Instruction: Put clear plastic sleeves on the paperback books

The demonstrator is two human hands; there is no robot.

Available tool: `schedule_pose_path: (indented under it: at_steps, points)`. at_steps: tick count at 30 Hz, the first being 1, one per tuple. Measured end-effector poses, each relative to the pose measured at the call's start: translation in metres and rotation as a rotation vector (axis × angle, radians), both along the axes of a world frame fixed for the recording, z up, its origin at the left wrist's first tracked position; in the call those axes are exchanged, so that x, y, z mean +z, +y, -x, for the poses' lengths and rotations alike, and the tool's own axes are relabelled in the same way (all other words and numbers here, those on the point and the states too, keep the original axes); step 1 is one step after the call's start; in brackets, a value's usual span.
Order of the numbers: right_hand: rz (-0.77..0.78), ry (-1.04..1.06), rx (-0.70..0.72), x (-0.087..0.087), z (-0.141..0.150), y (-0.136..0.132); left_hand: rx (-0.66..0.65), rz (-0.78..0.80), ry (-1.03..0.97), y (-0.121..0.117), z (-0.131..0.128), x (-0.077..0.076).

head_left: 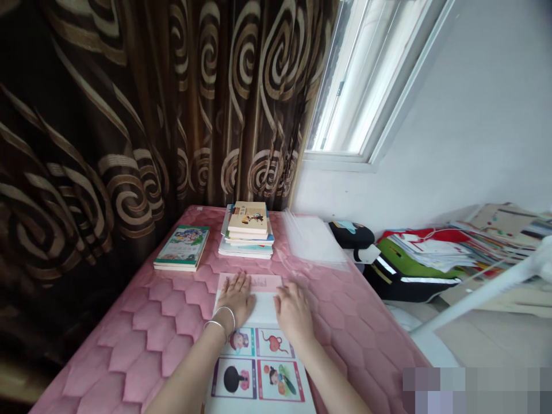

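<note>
An open picture book [261, 314] lies in front of me on the pink quilted surface. Its near page shows coloured cartoon pictures in frames; the far page is mostly white with a pink band at the top. My left hand [236, 297] rests flat on the far page's left side, fingers stretched forward, a thin bracelet [227, 319] round the wrist. At the right edge of that page sits my right hand [294, 309], its fingers extended and slightly bent over the paper. The forearms hide parts of the near page.
Beyond the hands stands a stack of books [247, 230]. Green-edged books [181, 247] lie to its left, and clear plastic sheets [314, 240] to its right. A black bag [405, 276] and papers are past the right edge. A patterned curtain [233, 103] hangs behind.
</note>
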State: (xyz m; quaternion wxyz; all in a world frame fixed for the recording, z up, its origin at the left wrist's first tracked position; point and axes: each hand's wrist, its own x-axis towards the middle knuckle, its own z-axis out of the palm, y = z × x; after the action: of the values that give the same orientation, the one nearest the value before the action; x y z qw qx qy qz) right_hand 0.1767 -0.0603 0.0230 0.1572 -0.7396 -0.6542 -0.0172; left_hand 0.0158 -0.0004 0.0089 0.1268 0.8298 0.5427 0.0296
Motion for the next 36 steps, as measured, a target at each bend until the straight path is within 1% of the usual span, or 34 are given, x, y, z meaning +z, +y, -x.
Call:
schedule_pose_path:
  at_steps: [4, 6, 8, 10, 12, 19, 21, 24, 27, 29, 31, 33, 34, 36]
  points:
    - [0.023, 0.109, 0.332, 0.008, 0.032, 0.018, -0.037, -0.032, 0.033, 0.000, 0.001, -0.002]
    - [0.075, 0.164, 0.429, 0.007, 0.047, 0.032, -0.066, -0.038, 0.059, -0.001, 0.001, -0.003]
    - [0.172, 0.216, 0.456, 0.003, 0.057, 0.045, -0.085, -0.033, 0.071, -0.001, 0.002, -0.003]
    - [0.245, 0.238, 0.429, -0.002, 0.059, 0.054, -0.089, -0.031, 0.063, -0.001, 0.002, -0.003]
    - [0.258, 0.213, 0.378, -0.006, 0.055, 0.056, -0.085, -0.033, 0.050, 0.000, 0.002, -0.003]
    - [0.240, 0.026, 0.223, -0.011, 0.019, 0.040, 0.024, -0.036, -0.008, 0.000, 0.001, 0.001]
    - [0.252, 0.013, 0.173, -0.013, 0.008, 0.038, 0.066, -0.024, -0.005, 0.001, 0.008, 0.003]
    - [0.263, 0.010, 0.131, -0.018, -0.004, 0.038, 0.152, -0.021, 0.013, 0.006, 0.027, 0.003]
    - [0.259, 0.014, 0.127, -0.021, -0.007, 0.038, 0.218, -0.037, 0.027, 0.010, 0.046, 0.003]
    - [0.255, 0.023, 0.124, -0.022, -0.006, 0.038, 0.265, -0.055, 0.068, 0.011, 0.049, 0.005]
    - [0.253, 0.031, 0.120, -0.022, -0.005, 0.038, 0.325, -0.100, 0.140, 0.010, 0.041, 0.006]
    - [0.254, 0.032, 0.114, -0.022, -0.004, 0.037, 0.353, -0.149, 0.190, 0.008, 0.023, 0.007]
    - [0.256, 0.029, 0.111, -0.022, -0.004, 0.037, 0.323, -0.145, 0.186, 0.007, 0.014, 0.007]
    - [0.257, 0.020, 0.113, -0.022, -0.005, 0.036, 0.151, -0.115, 0.125, 0.006, -0.004, 0.006]
